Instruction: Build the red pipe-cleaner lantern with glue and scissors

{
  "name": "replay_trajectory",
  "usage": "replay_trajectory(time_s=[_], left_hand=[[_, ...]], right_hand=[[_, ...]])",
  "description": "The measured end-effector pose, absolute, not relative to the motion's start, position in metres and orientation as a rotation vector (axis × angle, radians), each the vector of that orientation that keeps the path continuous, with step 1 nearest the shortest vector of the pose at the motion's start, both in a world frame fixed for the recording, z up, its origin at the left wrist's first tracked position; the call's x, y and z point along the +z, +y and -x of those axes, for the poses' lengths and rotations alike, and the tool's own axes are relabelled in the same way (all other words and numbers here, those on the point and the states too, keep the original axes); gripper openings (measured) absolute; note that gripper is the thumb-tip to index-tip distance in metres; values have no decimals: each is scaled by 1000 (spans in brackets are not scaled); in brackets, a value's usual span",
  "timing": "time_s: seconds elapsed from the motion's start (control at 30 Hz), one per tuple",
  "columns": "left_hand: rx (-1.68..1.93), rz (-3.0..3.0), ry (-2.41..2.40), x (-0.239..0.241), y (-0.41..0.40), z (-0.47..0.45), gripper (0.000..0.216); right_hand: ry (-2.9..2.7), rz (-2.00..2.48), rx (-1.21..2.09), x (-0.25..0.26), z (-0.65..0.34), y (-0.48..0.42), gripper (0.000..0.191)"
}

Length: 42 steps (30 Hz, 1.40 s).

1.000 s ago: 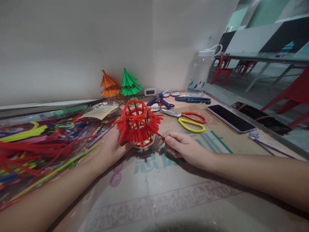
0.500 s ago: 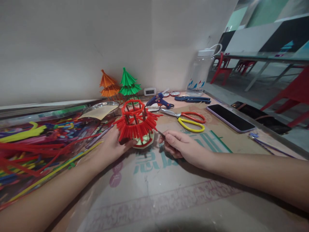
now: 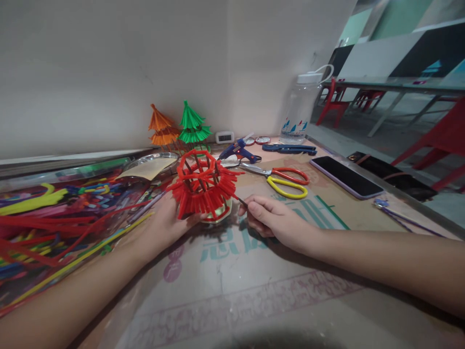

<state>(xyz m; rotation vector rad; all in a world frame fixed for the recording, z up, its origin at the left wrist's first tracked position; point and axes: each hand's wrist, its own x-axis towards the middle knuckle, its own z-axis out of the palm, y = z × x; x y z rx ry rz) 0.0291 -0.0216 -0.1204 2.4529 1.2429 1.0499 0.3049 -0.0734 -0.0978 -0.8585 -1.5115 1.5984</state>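
My left hand is closed round the lower left side of a red pipe-cleaner pavilion model. Dark posts rise through its fringed roof to a red ring on top, and a pale base shows underneath. The model leans a little toward me. Pinched in my right hand is a thin dark stick-like tool, its tip at the right edge of the red fringe; whether the two touch I cannot tell. My fingers hide most of the tool.
Behind the model stand an orange pavilion and a green one, near a blue glue gun. Scissors, pliers, a phone and a water bottle lie or stand rightward. Loose pipe cleaners fill the left.
The red model has tipped toward me, so its top ring shows more openly and less of the pale base is visible. My right hand has hardly moved.
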Motion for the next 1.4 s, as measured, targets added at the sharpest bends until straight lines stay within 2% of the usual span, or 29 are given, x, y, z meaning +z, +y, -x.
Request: replay_trajectory(time_s=[1.4], left_hand=[[1004,-2608,1181,-114,-24,-30,39]], right_hand=[[-1488,878,1603,-97,-306,-73,42]])
